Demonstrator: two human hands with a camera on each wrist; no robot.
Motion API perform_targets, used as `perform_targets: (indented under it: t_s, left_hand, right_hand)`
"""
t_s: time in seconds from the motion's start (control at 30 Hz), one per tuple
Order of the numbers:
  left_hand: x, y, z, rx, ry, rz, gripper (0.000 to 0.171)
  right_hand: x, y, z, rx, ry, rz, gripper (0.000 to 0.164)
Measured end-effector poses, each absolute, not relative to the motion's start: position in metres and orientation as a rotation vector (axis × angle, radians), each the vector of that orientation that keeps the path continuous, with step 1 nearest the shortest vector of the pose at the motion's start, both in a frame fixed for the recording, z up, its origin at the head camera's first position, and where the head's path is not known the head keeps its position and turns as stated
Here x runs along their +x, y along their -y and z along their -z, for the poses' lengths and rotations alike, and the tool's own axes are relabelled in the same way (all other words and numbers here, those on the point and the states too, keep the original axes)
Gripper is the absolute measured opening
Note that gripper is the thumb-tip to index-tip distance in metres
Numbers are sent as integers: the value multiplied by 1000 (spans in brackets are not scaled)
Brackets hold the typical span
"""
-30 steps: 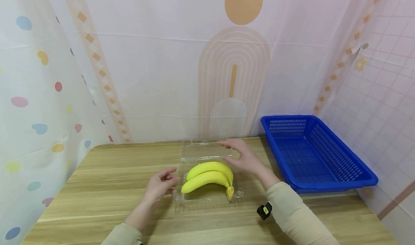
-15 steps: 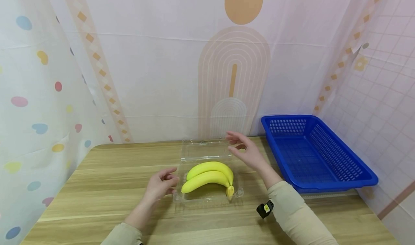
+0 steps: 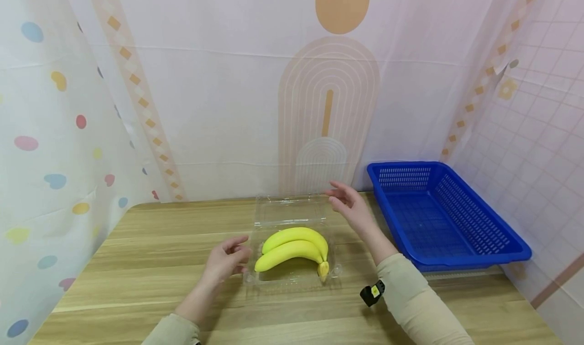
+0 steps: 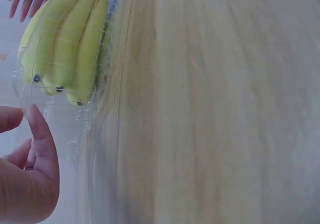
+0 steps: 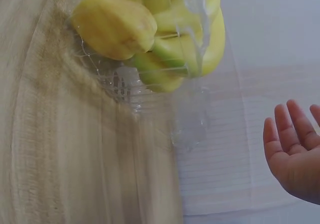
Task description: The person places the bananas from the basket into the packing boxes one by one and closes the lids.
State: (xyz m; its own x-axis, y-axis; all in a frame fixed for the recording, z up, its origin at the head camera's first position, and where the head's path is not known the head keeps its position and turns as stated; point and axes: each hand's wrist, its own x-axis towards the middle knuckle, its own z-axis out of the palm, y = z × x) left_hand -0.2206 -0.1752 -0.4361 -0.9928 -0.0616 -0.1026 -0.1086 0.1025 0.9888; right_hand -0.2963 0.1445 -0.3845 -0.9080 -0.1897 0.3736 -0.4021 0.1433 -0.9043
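A bunch of yellow bananas [image 3: 295, 244] lies in a clear plastic clamshell container [image 3: 285, 284], its stem toward the front right. The container's lid [image 3: 289, 209] is folded back, away from the person. At the container's left edge is the left hand [image 3: 223, 262]. In the left wrist view its thumb and a finger [image 4: 42, 144] come close together by the plastic edge; whether they touch it is unclear. Above and right of the lid, the right hand [image 3: 353, 210] hovers with relaxed, spread fingers and holds nothing. The right wrist view shows that hand [image 5: 300, 159] apart from the container.
A blue perforated plastic basket [image 3: 422, 223] stands on the right side of the wooden table [image 3: 159, 248]. Patterned curtains [image 3: 219, 106] hang behind and at both sides. A black strap with a yellow mark [image 3: 371, 293] sits at the right wrist.
The right hand has moved right and slightly up, away from the lid. The left hand, bananas and container stay where they were.
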Motion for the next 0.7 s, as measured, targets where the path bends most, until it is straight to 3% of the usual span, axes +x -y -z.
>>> perform_targets:
  t_s: [0.7]
  left_hand:
    - [-269, 196, 426, -216, -2228, -2002, 53]
  right_hand:
    - [-308, -154, 408, 208, 2283, -2051, 51]
